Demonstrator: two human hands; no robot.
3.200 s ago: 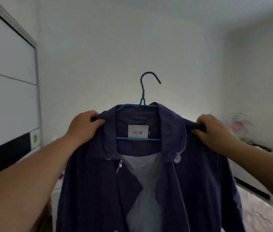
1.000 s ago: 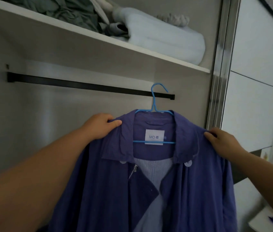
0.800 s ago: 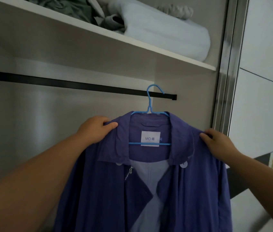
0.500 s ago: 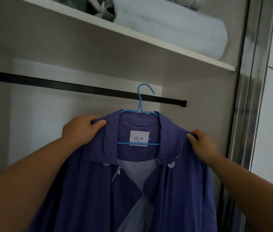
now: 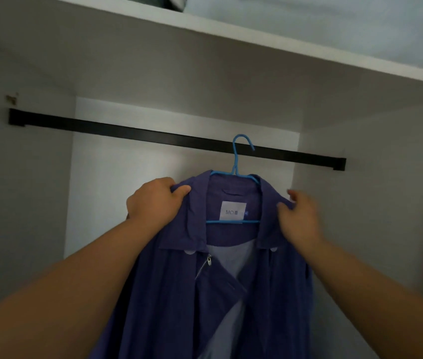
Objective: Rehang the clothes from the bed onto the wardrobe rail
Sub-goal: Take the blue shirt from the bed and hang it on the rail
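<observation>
Fingers of the left hand (image 5: 154, 203) are curled tight over the jacket's (image 5: 205, 294) left shoulder, thumb pinching the purple cloth near the collar. Over on the other side the right hand (image 5: 299, 218) is blurred; it sits against the right shoulder, but whether it truly grips or only steadies, I can't tell. The blue hanger (image 5: 235, 174) rides inside the collar, its hook crossing in front of the black rail (image 5: 127, 132), and it's not clear that it has caught yet. That's the danger: nobody holds the hanger itself, only cloth, so if the hook tips sideways or comes in low, it may knock the rail and miss. Let go too soon and the lot drops. Above, the shelf (image 5: 257, 35) with its folded bedding leaves little room to lift.
</observation>
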